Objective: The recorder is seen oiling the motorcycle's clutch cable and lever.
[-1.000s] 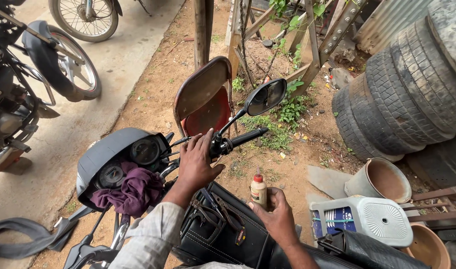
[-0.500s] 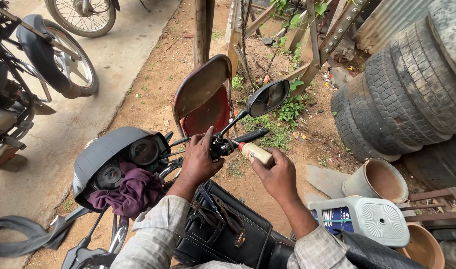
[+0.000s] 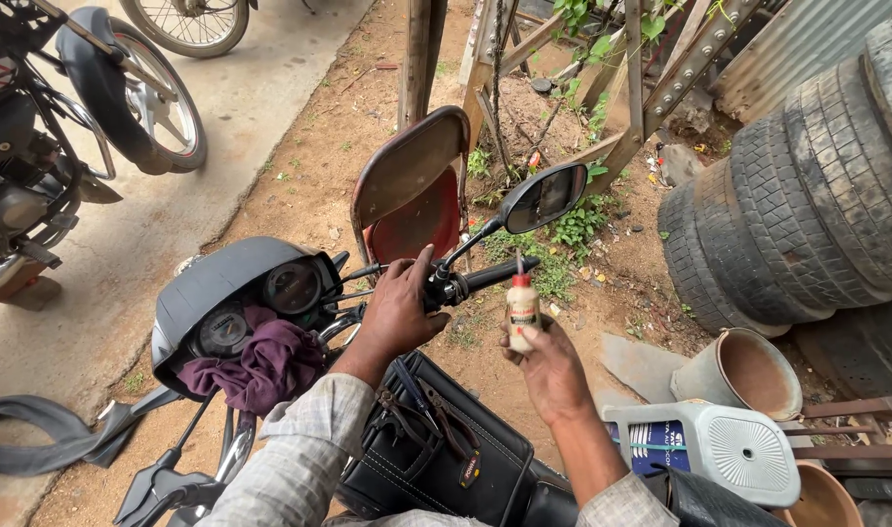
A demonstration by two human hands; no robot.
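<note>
The left hand lies on the black motorcycle handlebar, and the round mirror stands above it. The right hand holds a small white plastic bottle just below the grip. A purple cloth lies on the instrument cluster, at the left. Stacked tyres are at the right.

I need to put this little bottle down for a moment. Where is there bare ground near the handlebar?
Bare dirt lies beyond the right hand, bordered by the handlebar grip, the stacked tyres and the flat slab. The concrete strip left of the rusty chair is also open. It is crowded by the bucket and plastic can.
</note>
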